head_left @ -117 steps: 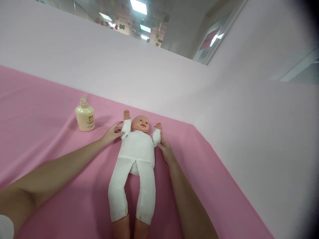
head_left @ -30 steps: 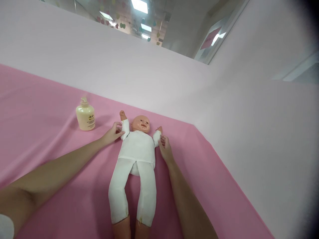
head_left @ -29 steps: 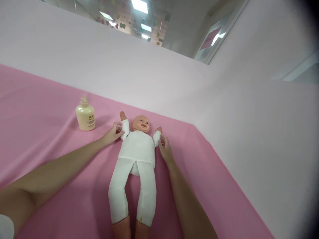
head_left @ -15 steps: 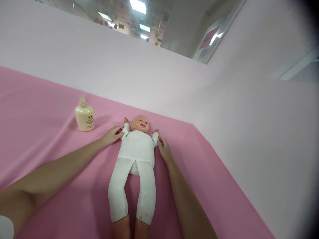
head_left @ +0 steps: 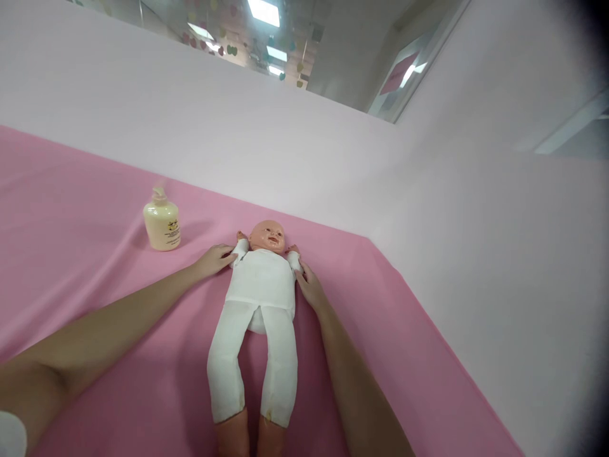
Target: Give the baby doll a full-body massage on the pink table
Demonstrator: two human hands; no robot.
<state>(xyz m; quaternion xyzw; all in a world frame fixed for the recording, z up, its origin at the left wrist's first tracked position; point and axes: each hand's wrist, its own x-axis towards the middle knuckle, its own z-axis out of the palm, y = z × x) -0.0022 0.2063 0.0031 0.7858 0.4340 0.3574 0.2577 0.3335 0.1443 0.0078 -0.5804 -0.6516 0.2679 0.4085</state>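
Observation:
A baby doll (head_left: 259,279) lies on its back on the pink cloth, its head toward the wall and its feet toward me. Its body, upper arms and legs are white; the head, hands and lower legs are skin-toned plastic. My left hand (head_left: 215,261) is closed around the doll's arm on the left side, thumb below and fingers partly behind the sleeve. On the other side, my right hand (head_left: 310,287) grips the other arm between thumb and fingers. Both doll arms point up beside the head.
A pale yellow pump bottle (head_left: 162,223) stands on the cloth left of the doll. The pink cloth (head_left: 380,330) covers the surface up to the white wall (head_left: 266,146). Higher up, a mirror or window (head_left: 352,57) shows ceiling lights.
My right hand has shifted slightly left, bringing the doll's arm on that side closer to its head. The other doll arm has tilted a little, its hand slightly lower.

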